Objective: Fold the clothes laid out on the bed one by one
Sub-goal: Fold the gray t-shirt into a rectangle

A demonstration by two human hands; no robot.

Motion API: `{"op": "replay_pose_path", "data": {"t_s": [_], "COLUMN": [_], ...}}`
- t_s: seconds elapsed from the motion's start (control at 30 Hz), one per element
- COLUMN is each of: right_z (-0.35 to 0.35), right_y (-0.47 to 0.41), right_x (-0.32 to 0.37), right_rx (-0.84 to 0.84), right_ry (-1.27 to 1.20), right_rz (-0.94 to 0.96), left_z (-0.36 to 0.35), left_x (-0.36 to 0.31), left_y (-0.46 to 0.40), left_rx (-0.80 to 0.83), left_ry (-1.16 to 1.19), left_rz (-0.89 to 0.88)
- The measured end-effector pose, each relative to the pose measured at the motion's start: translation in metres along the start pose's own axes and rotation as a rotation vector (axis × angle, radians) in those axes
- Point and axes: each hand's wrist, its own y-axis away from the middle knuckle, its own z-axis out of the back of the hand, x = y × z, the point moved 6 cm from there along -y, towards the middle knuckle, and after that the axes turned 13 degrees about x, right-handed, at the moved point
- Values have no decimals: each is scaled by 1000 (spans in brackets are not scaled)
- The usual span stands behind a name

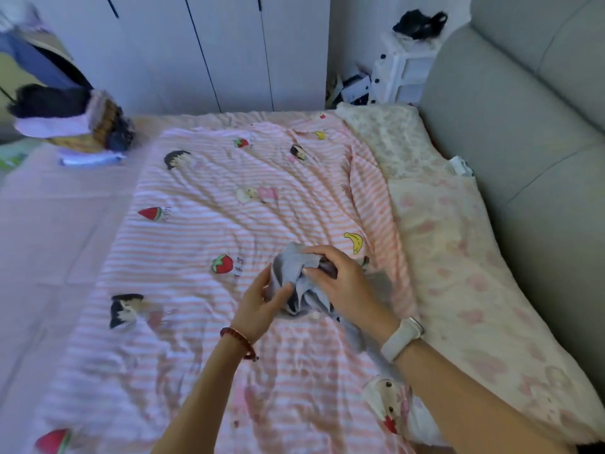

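Observation:
A small, crumpled pale blue-grey garment (299, 283) hangs bunched between both hands above the pink striped quilt (203, 198). My left hand (260, 304), with a red bead bracelet at the wrist, grips its left side with fingers curled into the cloth. My right hand (340, 280), with a white watch on the wrist, grips it from the top and right. Part of the fabric trails down under my right forearm. A stack of folded clothes (82, 126) sits at the far left edge of the bed.
A grey padded headboard (523, 142) runs along the right side, with floral pillows (451, 250) below it. White wardrobe doors (196, 50) stand behind the bed. A small white drawer unit (402, 77) sits in the far corner. A printed white garment (393, 411) lies near my right elbow.

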Motion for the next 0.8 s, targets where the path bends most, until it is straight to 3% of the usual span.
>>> {"op": "replay_pose_path", "data": {"t_s": [0.13,0.27,0.4,0.53,0.67,0.8], "right_z": [-46,-48,-47,-77,-133,-187], "right_y": [-65,-118,-139,-126,-81,-23], "right_x": [71,143,188,162,57,-53], "right_rx": [13,-41,-53,86,302,600], "right_ry": [23,130,349,587,620,531], "right_rz": [105,229,352,366,169,-212], "left_z": [120,209,248,252,219,163], "left_x": [-41,-112,-160,-121,2,145], "left_y": [3,-2,21,65,91,118], "left_rx": [-238,-311,-359,-377,-208,156], "left_ry": [-157,-186,-319,-396,-619,-694], "left_rz": [-87,-260,-428,-470,-202,271]}}
